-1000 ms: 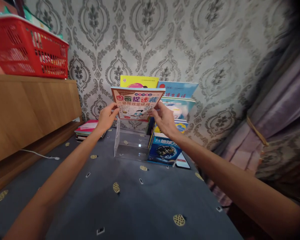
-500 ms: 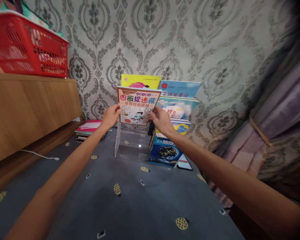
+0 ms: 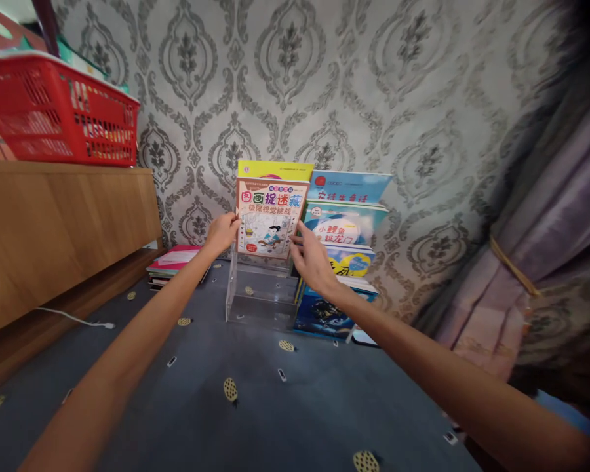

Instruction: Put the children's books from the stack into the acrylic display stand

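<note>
A picture book (image 3: 268, 219) with a brown-bordered cover stands upright in the left column of a clear acrylic book rack (image 3: 263, 308). My left hand (image 3: 222, 234) is closed on the book's left edge. At its right edge my right hand (image 3: 314, 259) has its fingers against the cover's side. Right behind this book rises a yellow book (image 3: 275, 168), mostly covered. In the rack's right column, several books are stepped in tiers: a light blue one (image 3: 351, 183) on top, a green-blue one (image 3: 344, 226), a yellow-and-white one (image 3: 356, 262) and a dark blue one (image 3: 322, 318).
A stack of books (image 3: 174, 262) lies left of the rack. A phone (image 3: 364, 337) rests by its right foot. Further left are a wooden cabinet (image 3: 63, 229), a red basket (image 3: 93, 124) on top, and a white cable (image 3: 78, 319). A curtain (image 3: 491, 295) hangs at right.
The picture book has settled lower and flatter against the yellow book, both hands still at its edges. My right fingers have loosened somewhat. The view has tilted slightly upward.
</note>
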`<state>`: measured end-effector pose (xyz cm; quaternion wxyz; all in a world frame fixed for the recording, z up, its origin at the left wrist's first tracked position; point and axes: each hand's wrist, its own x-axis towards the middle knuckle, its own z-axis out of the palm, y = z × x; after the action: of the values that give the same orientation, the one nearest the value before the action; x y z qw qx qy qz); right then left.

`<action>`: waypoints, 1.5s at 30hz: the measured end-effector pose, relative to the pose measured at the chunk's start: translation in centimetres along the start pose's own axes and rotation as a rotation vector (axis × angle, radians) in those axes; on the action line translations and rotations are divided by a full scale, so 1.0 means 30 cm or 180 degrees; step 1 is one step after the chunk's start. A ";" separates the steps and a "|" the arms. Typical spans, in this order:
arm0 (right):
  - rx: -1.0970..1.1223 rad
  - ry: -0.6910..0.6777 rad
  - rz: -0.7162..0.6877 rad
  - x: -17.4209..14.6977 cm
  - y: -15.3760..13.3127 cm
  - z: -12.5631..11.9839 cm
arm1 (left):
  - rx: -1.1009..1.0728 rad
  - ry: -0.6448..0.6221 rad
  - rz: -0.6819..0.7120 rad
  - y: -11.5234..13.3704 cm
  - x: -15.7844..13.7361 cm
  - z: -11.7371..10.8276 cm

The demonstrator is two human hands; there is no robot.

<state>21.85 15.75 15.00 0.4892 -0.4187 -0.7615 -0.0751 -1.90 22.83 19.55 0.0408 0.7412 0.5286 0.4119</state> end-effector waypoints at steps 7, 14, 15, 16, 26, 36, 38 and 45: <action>0.0231 -0.0079 0.0153 -0.055 0.005 -0.025 | -0.0148 -0.0170 -0.0053 0.018 -0.001 -0.001; 0.0330 -0.0218 0.0248 -0.086 -0.007 -0.046 | 0.0045 -0.0274 -0.0101 0.007 -0.016 0.013; 0.0319 -0.0229 0.0252 -0.089 -0.007 -0.044 | 0.0072 -0.0278 -0.0099 0.005 -0.019 0.019; 0.0298 -0.0246 0.0252 -0.091 -0.006 -0.040 | 0.0096 -0.0278 -0.0098 0.002 -0.022 0.027; 0.0247 -0.0360 0.0130 -0.106 0.018 0.016 | 0.0024 -0.0081 -0.0200 -0.039 -0.045 0.074; 0.0151 -0.0418 0.0362 -0.044 0.025 0.076 | -0.0356 -0.0170 -0.0350 -0.042 -0.041 0.041; 0.0175 -0.0427 0.0393 -0.035 0.028 0.090 | -0.0376 -0.0179 -0.0301 -0.042 -0.040 0.037; 0.0218 -0.0356 0.0396 -0.027 0.046 0.124 | -0.0574 -0.0312 -0.0220 -0.048 -0.033 0.059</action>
<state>20.45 18.12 12.03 0.4636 -0.4518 -0.7622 0.0050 -1.93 23.33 17.10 0.1472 0.7351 0.5120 0.4194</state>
